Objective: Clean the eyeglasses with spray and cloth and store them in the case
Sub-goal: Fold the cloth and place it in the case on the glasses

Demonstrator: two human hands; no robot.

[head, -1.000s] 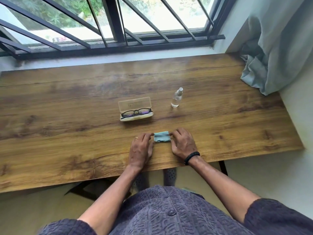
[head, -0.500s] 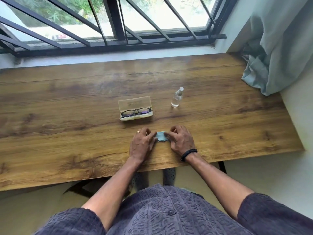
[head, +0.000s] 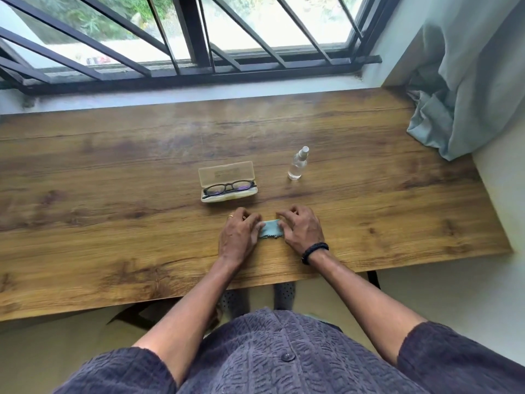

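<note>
A small light-blue cloth (head: 271,229) lies folded on the wooden table (head: 113,223) near its front edge. My left hand (head: 238,237) pinches its left end and my right hand (head: 301,230) pinches its right end. Behind them, black-framed eyeglasses (head: 228,187) lie folded in the open pale case (head: 227,173), whose clear lid stands tilted back. A small clear spray bottle (head: 298,163) with a white nozzle stands upright to the right of the case.
A grey-blue curtain (head: 454,95) bunches onto the table's far right corner. A barred window (head: 184,38) runs along the far edge. The table's right edge drops off beside a white wall.
My hands came together over the cloth half a second ago, then moved apart a little; the cloth now shows between them in a narrower fold. Case, glasses and bottle have not moved.
</note>
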